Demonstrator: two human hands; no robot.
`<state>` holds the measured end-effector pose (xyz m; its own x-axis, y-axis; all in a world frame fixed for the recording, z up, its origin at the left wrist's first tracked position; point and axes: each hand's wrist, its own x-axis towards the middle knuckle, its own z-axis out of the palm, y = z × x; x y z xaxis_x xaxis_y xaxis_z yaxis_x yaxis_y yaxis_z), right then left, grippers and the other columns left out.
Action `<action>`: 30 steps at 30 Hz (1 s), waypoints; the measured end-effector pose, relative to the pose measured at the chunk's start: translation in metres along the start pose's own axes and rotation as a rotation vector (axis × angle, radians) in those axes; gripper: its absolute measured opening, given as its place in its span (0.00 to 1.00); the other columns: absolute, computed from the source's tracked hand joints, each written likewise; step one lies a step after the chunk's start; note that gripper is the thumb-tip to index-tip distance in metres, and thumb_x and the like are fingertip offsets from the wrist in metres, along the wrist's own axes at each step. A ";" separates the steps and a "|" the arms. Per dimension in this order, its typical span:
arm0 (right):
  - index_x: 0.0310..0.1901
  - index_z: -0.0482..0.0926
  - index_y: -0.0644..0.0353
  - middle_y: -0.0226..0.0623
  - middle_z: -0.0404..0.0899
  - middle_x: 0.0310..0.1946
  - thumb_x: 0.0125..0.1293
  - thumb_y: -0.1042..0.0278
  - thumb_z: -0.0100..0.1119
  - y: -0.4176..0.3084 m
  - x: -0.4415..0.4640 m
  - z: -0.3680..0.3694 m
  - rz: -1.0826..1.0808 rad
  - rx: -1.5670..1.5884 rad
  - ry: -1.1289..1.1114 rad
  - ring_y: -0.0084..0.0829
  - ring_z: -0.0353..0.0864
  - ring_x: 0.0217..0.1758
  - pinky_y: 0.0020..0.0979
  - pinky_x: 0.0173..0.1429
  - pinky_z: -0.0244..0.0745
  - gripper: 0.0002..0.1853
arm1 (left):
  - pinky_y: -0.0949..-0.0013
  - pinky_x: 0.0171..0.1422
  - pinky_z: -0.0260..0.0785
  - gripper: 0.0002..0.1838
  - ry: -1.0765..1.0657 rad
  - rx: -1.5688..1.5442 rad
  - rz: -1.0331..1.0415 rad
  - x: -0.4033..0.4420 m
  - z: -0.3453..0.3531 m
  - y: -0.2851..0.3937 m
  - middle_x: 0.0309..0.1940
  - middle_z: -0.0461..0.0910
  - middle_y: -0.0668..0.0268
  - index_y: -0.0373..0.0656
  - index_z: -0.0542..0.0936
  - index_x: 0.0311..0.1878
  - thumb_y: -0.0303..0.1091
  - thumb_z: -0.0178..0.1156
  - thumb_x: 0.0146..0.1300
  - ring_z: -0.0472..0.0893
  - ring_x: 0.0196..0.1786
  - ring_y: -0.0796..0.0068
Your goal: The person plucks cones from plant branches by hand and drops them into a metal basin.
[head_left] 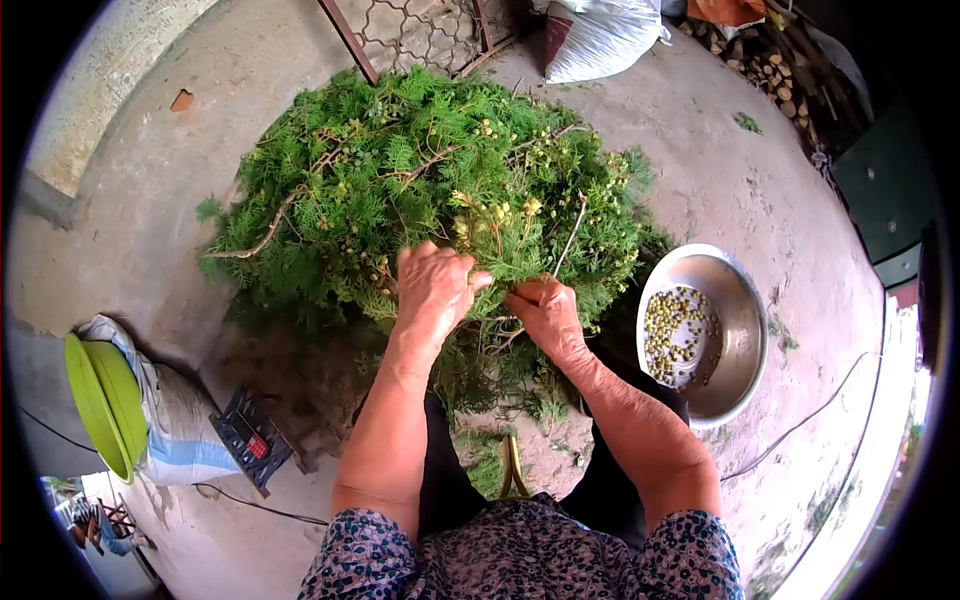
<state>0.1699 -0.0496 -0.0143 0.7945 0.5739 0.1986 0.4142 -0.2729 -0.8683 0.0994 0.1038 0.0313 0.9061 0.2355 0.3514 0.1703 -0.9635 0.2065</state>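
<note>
A big heap of green thuja branches (350, 190) lies on the floor in front of me, with pale seed cones (530, 207) among the leaves. My left hand (437, 287) is closed at the near side of the heap, its thumb pressed against the curled fingers on a leafy thuja sprig (512, 262). Close to its right, my right hand (549, 314) pinches the lower part of what looks like the same sprig. The fingertips of both hands are partly hidden. To my right stands a metal basin (735, 375) holding many small greenish-yellow cones (680, 325).
A lime-green plastic basin (115, 400) leans on a sack (180, 420) at left, beside a dark plastic stool-like object (250, 440). Behind the heap are a metal grille (420, 40) and a white sack (605, 45). Stacked firewood (780, 80) lies far right. A cable (810, 420) crosses the floor.
</note>
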 end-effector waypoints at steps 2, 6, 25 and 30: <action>0.27 0.80 0.65 0.44 0.76 0.25 0.48 0.71 0.63 -0.003 -0.003 -0.004 -0.043 -0.079 -0.084 0.40 0.77 0.27 0.35 0.33 0.71 0.07 | 0.64 0.33 0.63 0.11 -0.267 -0.248 -0.197 0.004 0.005 -0.003 0.19 0.76 0.63 0.44 0.80 0.31 0.43 0.61 0.54 0.74 0.28 0.67; 0.25 0.79 0.62 0.41 0.76 0.24 0.46 0.77 0.59 -0.005 -0.007 -0.004 -0.130 -0.196 -0.098 0.40 0.76 0.34 0.35 0.36 0.72 0.02 | 0.70 0.39 0.67 0.12 -0.478 -0.866 -0.522 0.015 -0.009 0.003 0.25 0.80 0.66 0.42 0.80 0.36 0.40 0.63 0.54 0.76 0.33 0.75; 0.40 0.78 0.64 0.34 0.78 0.28 0.55 0.83 0.54 0.002 0.010 -0.044 -0.112 0.000 0.115 0.23 0.76 0.29 0.23 0.32 0.72 0.11 | 0.72 0.37 0.65 0.13 -0.163 -1.545 -0.427 0.019 0.011 0.040 0.27 0.76 0.73 0.44 0.76 0.38 0.35 0.66 0.52 0.72 0.27 0.80; 0.49 0.74 0.61 0.30 0.76 0.35 0.60 0.79 0.53 -0.031 0.016 -0.063 0.230 0.681 0.059 0.19 0.77 0.32 0.21 0.31 0.71 0.15 | 0.76 0.33 0.63 0.11 -0.153 -1.462 -0.425 0.019 0.007 0.048 0.27 0.75 0.76 0.44 0.77 0.39 0.36 0.64 0.54 0.70 0.27 0.82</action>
<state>0.1978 -0.0801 0.0446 0.8591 0.5116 -0.0160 -0.1201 0.1711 -0.9779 0.1278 0.0616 0.0411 0.9359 0.3500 -0.0404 -0.0160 0.1567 0.9875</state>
